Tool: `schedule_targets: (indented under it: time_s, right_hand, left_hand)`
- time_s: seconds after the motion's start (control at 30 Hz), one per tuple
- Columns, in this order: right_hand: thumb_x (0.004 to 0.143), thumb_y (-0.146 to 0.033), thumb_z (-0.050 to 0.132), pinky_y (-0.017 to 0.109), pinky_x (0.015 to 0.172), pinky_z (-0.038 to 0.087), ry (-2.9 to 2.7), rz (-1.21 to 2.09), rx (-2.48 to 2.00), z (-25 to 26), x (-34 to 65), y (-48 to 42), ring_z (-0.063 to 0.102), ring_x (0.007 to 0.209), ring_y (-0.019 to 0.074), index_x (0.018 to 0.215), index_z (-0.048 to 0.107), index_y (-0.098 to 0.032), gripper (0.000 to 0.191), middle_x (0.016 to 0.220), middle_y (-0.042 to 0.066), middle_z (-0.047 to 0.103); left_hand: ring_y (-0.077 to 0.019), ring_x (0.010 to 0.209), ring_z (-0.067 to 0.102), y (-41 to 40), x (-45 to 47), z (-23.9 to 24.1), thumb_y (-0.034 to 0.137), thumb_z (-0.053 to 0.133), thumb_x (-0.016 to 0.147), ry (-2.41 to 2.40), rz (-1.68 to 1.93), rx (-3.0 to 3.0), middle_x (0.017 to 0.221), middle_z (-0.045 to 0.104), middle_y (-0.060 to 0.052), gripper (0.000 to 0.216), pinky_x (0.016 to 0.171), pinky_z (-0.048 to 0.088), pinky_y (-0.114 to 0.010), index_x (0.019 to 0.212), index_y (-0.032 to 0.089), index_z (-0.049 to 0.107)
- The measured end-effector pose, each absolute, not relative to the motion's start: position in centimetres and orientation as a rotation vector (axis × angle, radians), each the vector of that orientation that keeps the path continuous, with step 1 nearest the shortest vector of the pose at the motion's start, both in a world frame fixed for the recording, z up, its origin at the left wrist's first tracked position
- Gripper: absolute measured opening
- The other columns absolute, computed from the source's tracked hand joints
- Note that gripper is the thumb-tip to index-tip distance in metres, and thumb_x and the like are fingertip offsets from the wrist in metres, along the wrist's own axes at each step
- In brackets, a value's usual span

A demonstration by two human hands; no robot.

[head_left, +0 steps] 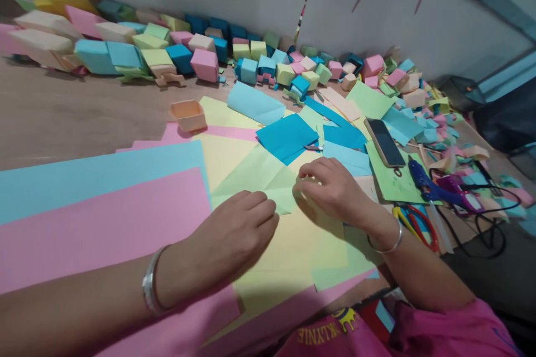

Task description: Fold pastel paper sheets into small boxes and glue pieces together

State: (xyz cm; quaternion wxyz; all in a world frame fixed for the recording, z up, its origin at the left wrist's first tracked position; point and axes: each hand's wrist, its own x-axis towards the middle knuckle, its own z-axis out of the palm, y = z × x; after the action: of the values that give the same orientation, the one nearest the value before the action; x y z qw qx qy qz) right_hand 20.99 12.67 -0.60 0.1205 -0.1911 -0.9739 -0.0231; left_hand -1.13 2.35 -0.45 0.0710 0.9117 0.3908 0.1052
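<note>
A creased sheet of light green paper point(255, 175) lies in front of me on larger yellow sheets point(310, 242). My left hand point(238, 231) is closed at its near edge, knuckles up; the fingertips are hidden under the hand. At the sheet's right corner, my right hand point(330, 187) is curled, thumb and fingers pinched together at the paper with a small gap behind the tips. Just beyond the right hand are a dark blue paper piece point(287, 135) and a small blade-like tool point(313, 148), partly covered by paper.
Large pink point(125, 228) and light blue sheets point(104, 170) spread to the left. An orange paper box point(188, 115) stands farther back. Several paper boxes point(205, 64) line the wall. At right lie a phone point(384, 142), a blue glue gun point(431, 181), scissors point(422, 227) and black cords.
</note>
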Motion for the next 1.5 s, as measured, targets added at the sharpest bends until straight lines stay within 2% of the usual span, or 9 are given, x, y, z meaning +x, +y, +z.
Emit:
schedule_targets:
  time_s: [0.13,0.3,0.57,0.73,0.87,1.0,1.1,1.23,1.5]
  right_hand:
    - [0.093,-0.010,0.044,0.036,0.075,0.038,-2.868,-0.086,-0.545,-0.7,21.2,13.3,0.053,0.100,0.0217,0.091,0.065,-0.020,0.023,0.113,0.008,0.064]
    - [0.090,-0.006,0.043,0.034,0.072,0.042,-2.916,0.007,-0.523,-0.9,21.2,13.2,0.055,0.092,0.0199,0.095,0.064,-0.017,0.025,0.103,0.009,0.064]
    - [0.090,-0.003,0.038,0.031,0.082,0.054,-2.533,0.582,-0.456,-1.4,20.7,12.9,0.060,0.093,0.0133,0.110,0.061,-0.021,0.036,0.125,0.012,0.049]
    - [0.089,-0.005,0.050,0.032,0.081,0.055,-2.490,0.389,-0.326,-1.2,20.9,13.2,0.060,0.102,0.0167,0.094,0.064,-0.021,0.022,0.115,0.010,0.059]
    - [0.090,-0.014,0.058,0.037,0.086,0.046,-2.614,0.061,-0.226,0.1,21.4,13.2,0.058,0.109,0.0192,0.085,0.064,-0.024,0.013,0.117,0.003,0.067]
    - [0.093,-0.017,0.053,0.033,0.080,0.040,-2.785,0.163,-0.224,0.4,21.3,13.1,0.062,0.094,0.0147,0.086,0.063,-0.022,0.013,0.095,0.001,0.072]
    - [0.095,-0.026,0.051,0.030,0.070,0.038,-2.819,0.309,-0.302,-0.7,21.0,13.2,0.059,0.076,0.0135,0.082,0.062,-0.020,0.019,0.077,0.002,0.067]
    - [0.098,-0.043,0.042,0.030,0.065,0.036,-2.750,0.385,-0.462,-2.4,20.4,13.1,0.051,0.072,0.0158,0.074,0.058,-0.019,0.038,0.071,0.004,0.060]
    - [0.098,-0.047,0.039,0.032,0.063,0.029,-2.659,0.064,-0.797,-3.2,19.1,11.9,0.041,0.066,0.0160,0.065,0.047,-0.019,0.044,0.065,0.003,0.051]
  left_hand:
    - [-0.0162,0.069,0.041,2.4,-1.3,-0.3,0.007,0.044,0.091,1.147,0.307,2.758,0.078,0.055,-0.004,0.021,0.064,0.032,-0.034,0.075,0.016,0.055]
    - [-0.0172,0.068,0.041,2.5,-1.3,-0.4,0.008,0.042,0.092,1.257,0.295,2.770,0.076,0.053,-0.004,0.022,0.061,0.030,-0.034,0.078,0.016,0.057]
    - [-0.0187,0.074,0.046,2.4,-1.8,-0.4,0.006,0.038,0.091,1.284,0.293,2.602,0.082,0.053,-0.006,0.024,0.066,0.036,-0.035,0.079,0.016,0.056]
    - [-0.0189,0.078,0.049,2.6,-2.0,-0.3,0.007,0.041,0.091,1.274,0.302,2.619,0.083,0.056,-0.006,0.022,0.071,0.039,-0.035,0.076,0.017,0.054]
    - [-0.0190,0.082,0.052,2.5,-1.7,0.0,0.009,0.044,0.090,1.246,0.326,2.677,0.086,0.060,-0.007,0.019,0.076,0.043,-0.035,0.079,0.016,0.058]
    - [-0.0199,0.087,0.056,1.8,-1.4,0.3,0.007,0.043,0.090,1.275,0.287,2.708,0.095,0.065,-0.008,0.022,0.079,0.044,-0.036,0.091,0.016,0.063]
    - [-0.0229,0.092,0.058,1.3,-1.4,0.1,0.006,0.040,0.089,1.299,0.222,2.791,0.104,0.067,-0.011,0.028,0.078,0.045,-0.038,0.098,0.015,0.065]
    - [-0.0271,0.098,0.060,1.2,-1.5,-0.5,0.004,0.038,0.086,1.287,0.122,2.911,0.112,0.067,-0.015,0.036,0.076,0.048,-0.040,0.107,0.010,0.067]
    - [-0.0278,0.103,0.059,1.2,-1.6,-0.5,0.005,0.038,0.085,1.274,-0.041,2.858,0.119,0.065,-0.015,0.038,0.078,0.048,-0.040,0.112,0.010,0.065]
